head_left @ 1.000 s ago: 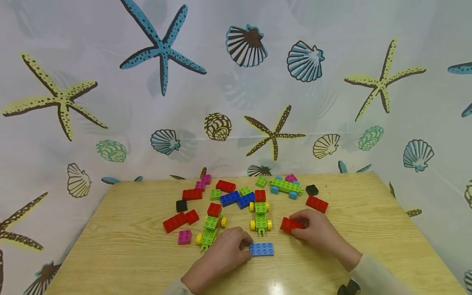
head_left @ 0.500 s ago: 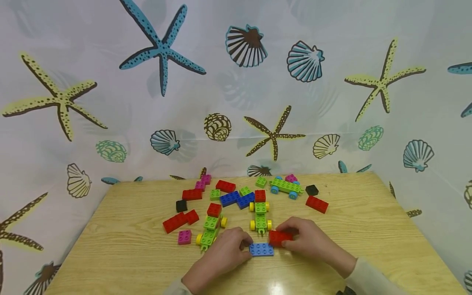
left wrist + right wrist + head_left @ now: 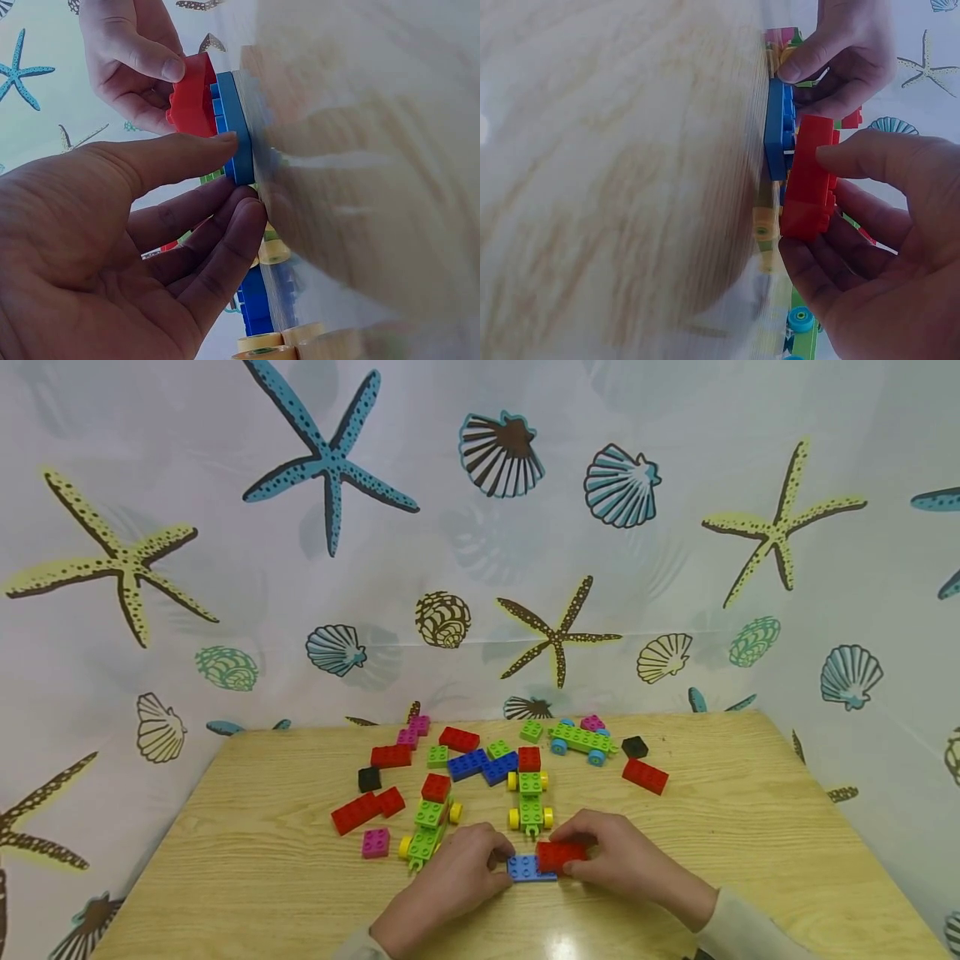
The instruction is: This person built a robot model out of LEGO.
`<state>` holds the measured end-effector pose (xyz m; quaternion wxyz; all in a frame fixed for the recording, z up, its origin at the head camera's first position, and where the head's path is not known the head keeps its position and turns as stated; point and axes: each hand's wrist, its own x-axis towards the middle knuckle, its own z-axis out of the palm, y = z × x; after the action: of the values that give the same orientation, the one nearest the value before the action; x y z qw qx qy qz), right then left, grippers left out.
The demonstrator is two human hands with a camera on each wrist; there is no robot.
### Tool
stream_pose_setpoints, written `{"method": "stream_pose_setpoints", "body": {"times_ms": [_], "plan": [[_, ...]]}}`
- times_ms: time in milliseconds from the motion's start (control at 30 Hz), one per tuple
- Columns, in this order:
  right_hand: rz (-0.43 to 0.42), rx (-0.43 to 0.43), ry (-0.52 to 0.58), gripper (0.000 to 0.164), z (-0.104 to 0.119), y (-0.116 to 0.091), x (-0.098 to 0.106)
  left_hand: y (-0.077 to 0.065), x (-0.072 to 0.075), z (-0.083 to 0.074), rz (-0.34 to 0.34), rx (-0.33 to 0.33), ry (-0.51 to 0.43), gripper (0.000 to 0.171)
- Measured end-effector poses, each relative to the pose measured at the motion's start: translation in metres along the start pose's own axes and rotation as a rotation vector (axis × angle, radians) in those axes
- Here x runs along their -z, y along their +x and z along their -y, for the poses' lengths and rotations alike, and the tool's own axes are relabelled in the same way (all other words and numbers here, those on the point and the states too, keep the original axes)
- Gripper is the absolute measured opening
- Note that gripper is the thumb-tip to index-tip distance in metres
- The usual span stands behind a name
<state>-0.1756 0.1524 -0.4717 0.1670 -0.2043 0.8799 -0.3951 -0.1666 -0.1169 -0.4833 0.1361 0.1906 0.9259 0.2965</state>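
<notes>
Cream sleeves [image 3: 750,931] in from the bottom edge of the frame. At lower centre, pinches the left end of a flat, light blue brick [image 3: 522,867] between thumb and forefinger of the left hand [image 3: 463,864], spread only as wide as the brick. Lower centre too, slightly right: pinches a long red brick [image 3: 555,857] between thumb and fingers of the right hand [image 3: 618,852]. Holds it over the right part of the light blue brick, studs up, right end overhanging. Touching the studs below or just above them: cannot tell.

Next out, 2 green cars [image 3: 531,810] on yellow wheels, each with a small red block at its far end: 1 partly hidden behind the left hand, 1 just above the light blue brick in the frame. Left of these, a pink block [image 3: 376,842].

Farther back, 2 dark blue bricks [image 3: 467,764] with 3 small green blocks [image 3: 438,756] nearby, loose red pieces [image 3: 356,813] to left and right, 2 black blocks [image 3: 369,779] well apart, and a green base on blue wheels [image 3: 581,737] right of centre.

Underneath, a pale wood table [image 3: 247,877], grained, with glare at bottom centre. Behind and to either side, white cloth [image 3: 450,543] printed with starfish and shells, filling the upper frame.
</notes>
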Motion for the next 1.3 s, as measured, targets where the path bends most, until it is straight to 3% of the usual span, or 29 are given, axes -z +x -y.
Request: {"method": "stream_pose_setpoints", "body": {"times_ms": [867,1067,1300], "plan": [[0.04,0.151,-0.191,0.027,-0.0006,0.0046,-0.0041,-0.0011,0.0003,-0.0042,-0.005,0.027,0.015,0.024],[0.02,0.133,-0.188,0.024,0.0029,0.0055,-0.0065,-0.0011,0.0008,-0.0051,-0.004,0.03,0.016,0.024],[0.055,0.109,-0.173,0.03,0.007,0.0076,-0.0079,-0.002,0.001,-0.0056,-0.002,0.034,0.011,0.023]]}}
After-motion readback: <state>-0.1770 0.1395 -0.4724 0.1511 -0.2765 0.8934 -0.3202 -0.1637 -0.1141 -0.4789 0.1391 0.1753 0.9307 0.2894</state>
